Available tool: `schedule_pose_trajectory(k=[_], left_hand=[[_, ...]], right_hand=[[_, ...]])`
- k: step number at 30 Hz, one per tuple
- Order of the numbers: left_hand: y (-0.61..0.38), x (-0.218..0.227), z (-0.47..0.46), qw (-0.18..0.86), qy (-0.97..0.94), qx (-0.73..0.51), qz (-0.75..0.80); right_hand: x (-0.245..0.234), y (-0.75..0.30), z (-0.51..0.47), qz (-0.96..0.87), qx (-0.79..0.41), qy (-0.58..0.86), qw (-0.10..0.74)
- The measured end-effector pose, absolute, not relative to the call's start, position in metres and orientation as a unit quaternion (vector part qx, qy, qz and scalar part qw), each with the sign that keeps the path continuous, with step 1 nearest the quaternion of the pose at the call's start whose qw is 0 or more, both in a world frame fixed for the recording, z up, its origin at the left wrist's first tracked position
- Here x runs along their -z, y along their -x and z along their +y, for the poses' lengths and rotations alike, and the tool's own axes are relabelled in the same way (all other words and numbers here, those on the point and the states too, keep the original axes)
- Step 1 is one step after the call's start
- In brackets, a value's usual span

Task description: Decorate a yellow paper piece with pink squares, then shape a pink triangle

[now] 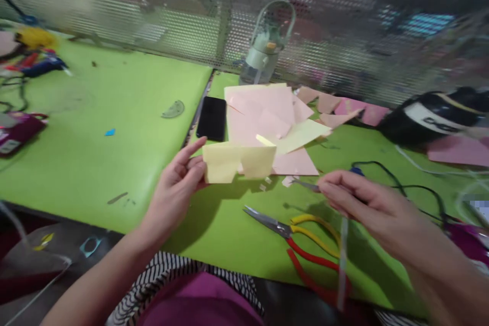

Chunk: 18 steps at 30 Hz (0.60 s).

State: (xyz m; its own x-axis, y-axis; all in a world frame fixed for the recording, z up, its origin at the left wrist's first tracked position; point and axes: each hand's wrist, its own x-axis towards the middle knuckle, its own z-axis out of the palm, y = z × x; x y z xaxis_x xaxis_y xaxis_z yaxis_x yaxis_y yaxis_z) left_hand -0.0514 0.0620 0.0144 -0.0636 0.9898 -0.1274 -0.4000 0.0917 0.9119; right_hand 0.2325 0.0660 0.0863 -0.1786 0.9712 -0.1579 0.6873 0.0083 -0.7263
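My left hand pinches the left end of a folded pale yellow paper piece, which has a notch along its lower edge. It is held above the green table, in front of a heap of pink paper sheets. My right hand is closed around a thin grey pointed tool; its exact kind is unclear. The tool's tip is by a small pink scrap. Below this hand hangs a blurred whitish strip. Red-and-yellow-handled scissors lie with blades apart between my hands.
A black phone lies left of the paper heap, near a seam in the green tabletop. Behind stands a bottle with a loop handle, before a perforated metal screen. A black container and dark cables are at right.
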Motion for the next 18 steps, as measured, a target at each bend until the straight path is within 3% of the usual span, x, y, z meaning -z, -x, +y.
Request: schedule_pose_trajectory(k=[8,18], left_hand=[[0.051,-0.018,0.065,0.606,-0.357,-0.572,0.422],[0.052,-0.021,0.068,0.63,-0.363,-0.56,0.397]], right_hand=[[-0.085,-0.146,0.082,-0.769,-0.269,0.524,0.249],[-0.072,-0.128,0.094,-0.773,-0.28,0.515,0.242]])
